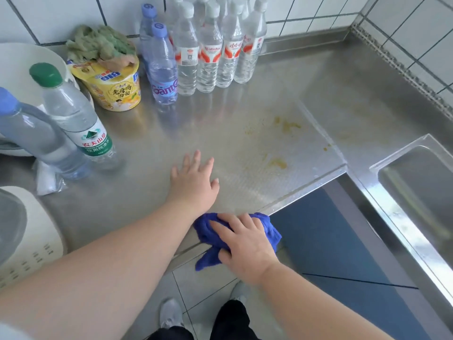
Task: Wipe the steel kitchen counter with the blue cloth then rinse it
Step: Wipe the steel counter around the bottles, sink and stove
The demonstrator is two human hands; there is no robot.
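The steel counter (245, 101) fills the view and carries yellowish stains (286, 125) toward its right half. At the counter's front edge, my right hand (245, 244) presses down on the crumpled blue cloth (269, 229), fingers wrapped over it; part of the cloth hangs off the edge. My left hand (193, 180) lies flat on the steel just left of the stains, fingers spread, with nothing in it.
Several water bottles (210, 47) stand at the back. A yellow noodle cup (115, 87) with a green rag on it, two more bottles (76, 114) and white appliances (27, 241) crowd the left. A sink (421, 192) lies at the right. My shoes show below.
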